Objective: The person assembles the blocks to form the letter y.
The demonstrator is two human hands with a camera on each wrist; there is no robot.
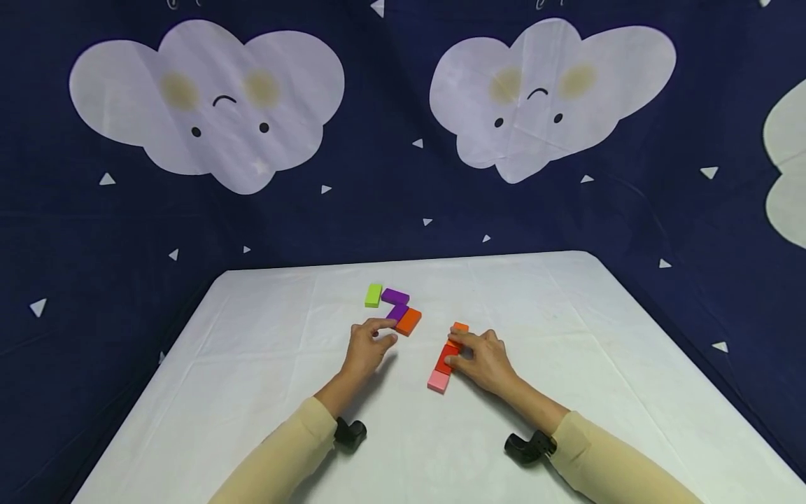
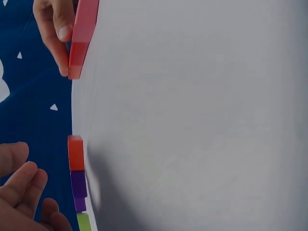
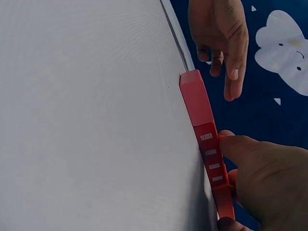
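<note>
Two fingertips of your right hand meet the red rectangular block and orange rectangular block, probably steadying their line; whether they pinch, I cannot tell. Your left hand, loosely spread and empty, hovers just beside the purple rectangular block, perhaps to leave it undisturbed.

Curtained work area, kind of room not discernible: navy cloud-print cloth is hanging beyond the left hand and right hand; white-covered surface is extending beneath both.
</note>
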